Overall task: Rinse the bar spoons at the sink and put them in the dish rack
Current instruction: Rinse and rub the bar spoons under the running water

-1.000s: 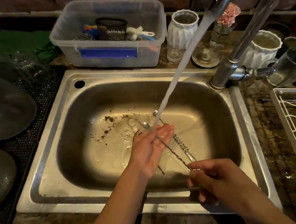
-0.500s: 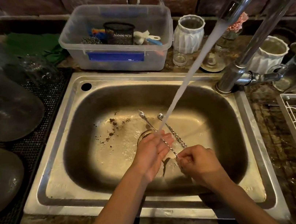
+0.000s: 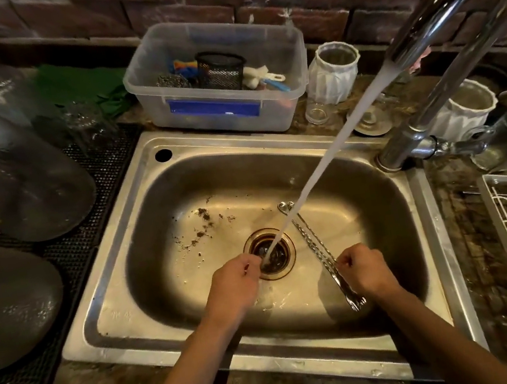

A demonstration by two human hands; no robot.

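item: bar spoons (image 3: 314, 245), two, twisted steel stems, over the sink (image 3: 429, 231) basin. thin, light, stiff, likely slick when wet. my right hand (image 3: 364, 269) clamps them low on the stems, the best hold; left hand (image 3: 236, 284) curled shut beside the water stream (image 3: 324, 168), apparently holding nothing.

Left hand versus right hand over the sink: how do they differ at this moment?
The right hand is closed around the bar spoons; the left hand holds none of them. The left hand's fingers sit at the water stream, above the drain; the right hand is off to the side, clear of the stream. Both are loosely fisted, knuckles up, over the sink.
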